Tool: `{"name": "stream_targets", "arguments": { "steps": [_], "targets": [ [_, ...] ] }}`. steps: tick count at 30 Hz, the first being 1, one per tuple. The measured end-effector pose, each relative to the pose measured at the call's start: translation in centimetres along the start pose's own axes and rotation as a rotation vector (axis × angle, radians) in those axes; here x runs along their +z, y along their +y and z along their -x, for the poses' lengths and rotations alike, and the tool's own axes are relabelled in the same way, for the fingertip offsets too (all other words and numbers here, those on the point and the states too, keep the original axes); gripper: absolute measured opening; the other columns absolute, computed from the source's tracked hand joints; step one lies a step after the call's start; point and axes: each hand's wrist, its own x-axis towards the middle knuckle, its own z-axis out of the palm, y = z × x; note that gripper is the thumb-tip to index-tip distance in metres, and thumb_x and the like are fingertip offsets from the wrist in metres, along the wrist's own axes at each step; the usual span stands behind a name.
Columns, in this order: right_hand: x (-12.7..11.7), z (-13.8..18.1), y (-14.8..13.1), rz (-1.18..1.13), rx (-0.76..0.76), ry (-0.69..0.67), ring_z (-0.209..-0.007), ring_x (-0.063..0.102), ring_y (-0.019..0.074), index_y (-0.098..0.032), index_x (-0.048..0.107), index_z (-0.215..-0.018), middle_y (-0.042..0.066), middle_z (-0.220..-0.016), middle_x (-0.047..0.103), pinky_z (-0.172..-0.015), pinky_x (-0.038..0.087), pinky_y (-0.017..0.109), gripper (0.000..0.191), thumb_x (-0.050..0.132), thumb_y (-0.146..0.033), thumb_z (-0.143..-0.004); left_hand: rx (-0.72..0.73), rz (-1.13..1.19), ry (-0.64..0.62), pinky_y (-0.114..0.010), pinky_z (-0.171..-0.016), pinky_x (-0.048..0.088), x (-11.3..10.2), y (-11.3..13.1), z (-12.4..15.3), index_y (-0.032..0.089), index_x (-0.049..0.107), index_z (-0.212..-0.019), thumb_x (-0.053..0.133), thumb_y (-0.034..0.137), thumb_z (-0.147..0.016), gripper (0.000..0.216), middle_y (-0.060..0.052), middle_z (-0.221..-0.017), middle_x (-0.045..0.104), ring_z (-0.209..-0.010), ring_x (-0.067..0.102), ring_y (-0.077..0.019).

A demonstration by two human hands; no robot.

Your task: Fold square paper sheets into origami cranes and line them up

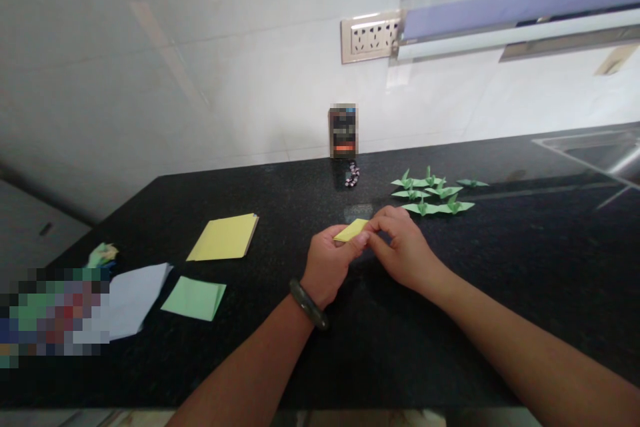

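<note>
Between my hands, above the black countertop, is a small piece of folded yellow paper [353, 230]. My left hand [327, 263] is closed on it from the left, with the thumb lying over its lower edge; a dark bangle [309, 304] circles that wrist. The fingers of my right hand [403, 243] pinch the paper's right end, and the fingertips of both hands meet there. Part of the paper is hidden by my fingers. Several green folded paper cranes [425, 197] stand beyond my right hand.
To the left lie a stack of yellow paper squares [225, 237], green paper [195, 298] and white sheets [137, 297]. A phone [343, 132] leans against the wall with a beaded strap [353, 175]. A sink edge [590, 153] is at the far right of the countertop [280, 373].
</note>
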Motion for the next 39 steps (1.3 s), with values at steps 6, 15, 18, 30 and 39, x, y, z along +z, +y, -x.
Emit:
{"name": "stream_targets", "arguments": {
  "steps": [6,15,18,30,39],
  "targets": [
    [-0.3,-0.1,0.0,-0.08,0.034,0.06,-0.074,0.05,0.018,-0.018,0.056,-0.068,0.004,-0.073,0.055,-0.068,0.039,0.034,0.013,0.05,-0.017,-0.079,0.001,0.032,0.025,-0.025,-0.063,0.049,0.1,0.3,0.0,0.01,0.062,-0.082,0.07,0.023,-0.064,0.024,-0.005,-0.072,0.068,-0.064,0.062,-0.0134],
    [0.4,-0.4,0.6,-0.778,0.452,-0.091,-0.058,0.053,0.0127,-0.018,0.044,-0.104,-0.005,-0.066,0.051,-0.052,0.04,0.026,0.046,0.066,-0.028,-0.064,0.076,-0.02,0.032,-0.023,-0.061,0.05,0.0,0.5,0.1,0.011,0.058,-0.093,0.069,0.02,-0.065,0.031,-0.005,-0.075,0.068,-0.062,0.062,-0.0121],
    [0.4,-0.4,0.4,-0.824,0.434,-0.08,-0.054,0.052,0.0114,-0.019,0.044,-0.101,-0.006,-0.062,0.05,-0.051,0.039,0.024,0.04,0.064,-0.024,-0.067,0.088,-0.029,0.026,-0.023,-0.06,0.05,0.0,0.4,0.1,0.011,0.057,-0.095,0.068,0.019,-0.065,0.033,-0.004,-0.074,0.068,-0.06,0.063,-0.0122],
    [0.6,-0.3,0.3,-0.768,0.365,-0.06,-0.056,0.047,0.0093,-0.02,0.047,-0.088,-0.005,-0.064,0.048,-0.051,0.036,0.023,0.025,0.062,-0.019,-0.068,-0.07,0.241,0.022,-0.02,-0.06,0.046,-0.4,-0.1,-0.5,0.01,0.057,-0.083,0.068,0.022,-0.065,0.024,-0.004,-0.077,0.066,-0.063,0.06,-0.0087],
    [-0.1,-0.5,-0.3,-0.93,0.502,-0.159,-0.047,0.042,0.0069,-0.018,0.048,-0.092,-0.007,-0.057,0.048,-0.045,0.033,0.02,0.03,0.064,-0.029,-0.069,0.084,-0.054,0.03,-0.022,-0.055,0.042,-0.8,0.1,-0.9,0.01,0.066,-0.078,0.066,0.026,-0.067,0.019,-0.001,-0.062,0.062,-0.056,0.053,-0.0088]
  ]
}}
